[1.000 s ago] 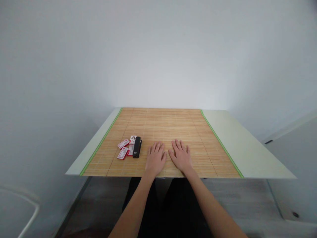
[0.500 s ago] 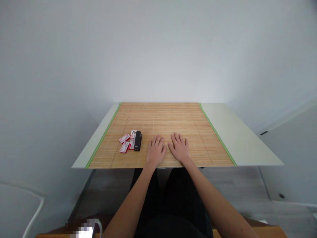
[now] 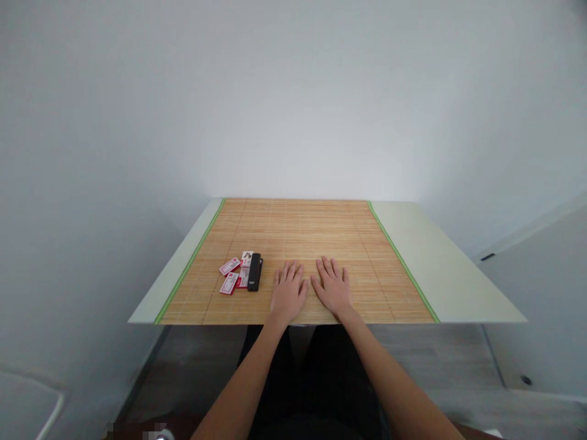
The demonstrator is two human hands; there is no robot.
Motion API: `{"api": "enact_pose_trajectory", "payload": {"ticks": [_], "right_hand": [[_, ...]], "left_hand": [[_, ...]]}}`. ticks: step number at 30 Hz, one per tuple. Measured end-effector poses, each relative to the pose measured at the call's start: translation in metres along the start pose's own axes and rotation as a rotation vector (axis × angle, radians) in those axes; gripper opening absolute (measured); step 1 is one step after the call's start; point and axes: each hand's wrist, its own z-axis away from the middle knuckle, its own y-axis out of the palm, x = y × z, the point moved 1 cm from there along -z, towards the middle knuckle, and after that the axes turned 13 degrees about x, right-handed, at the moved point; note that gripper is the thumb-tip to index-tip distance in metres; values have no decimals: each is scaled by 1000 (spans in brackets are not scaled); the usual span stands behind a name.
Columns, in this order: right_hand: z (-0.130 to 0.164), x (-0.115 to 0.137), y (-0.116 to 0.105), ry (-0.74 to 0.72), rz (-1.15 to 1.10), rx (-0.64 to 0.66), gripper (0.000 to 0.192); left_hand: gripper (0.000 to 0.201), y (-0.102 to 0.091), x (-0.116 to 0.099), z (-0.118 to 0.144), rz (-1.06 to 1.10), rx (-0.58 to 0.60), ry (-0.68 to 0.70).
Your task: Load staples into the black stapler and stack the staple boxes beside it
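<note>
My left hand (image 3: 288, 291) lies flat, palm down, near the front edge of the bamboo mat (image 3: 302, 226), fingers stretched out. Beside it, my right hand (image 3: 332, 287) rests palm down in the same way, its fingers slightly spread. Neither hand holds anything. To the left of my left hand, and apart from it, lies a black stapler (image 3: 254, 272). Several small red-and-white boxes sit against and beyond the stapler's left side, among them one at the front (image 3: 229, 283) and one farther back (image 3: 230, 266).
The mat, edged in green, covers most of a white table (image 3: 452, 269) that stands against a pale wall (image 3: 293, 104). On the right is a white panel (image 3: 545, 287) with a dark slot. A white cable or tube (image 3: 52, 415) shows at the lower left.
The camera has tilted up slightly, so the table appears lower in view. Both hands, the stapler and the boxes keep their places on the mat.
</note>
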Motion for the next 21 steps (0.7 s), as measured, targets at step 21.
{"api": "enact_pose_trajectory", "payload": {"ticks": [21], "right_hand": [[-10,27,-29,19,-320,-30,53]], "left_hand": [[55,11,2,6,78,-69,70]]}}
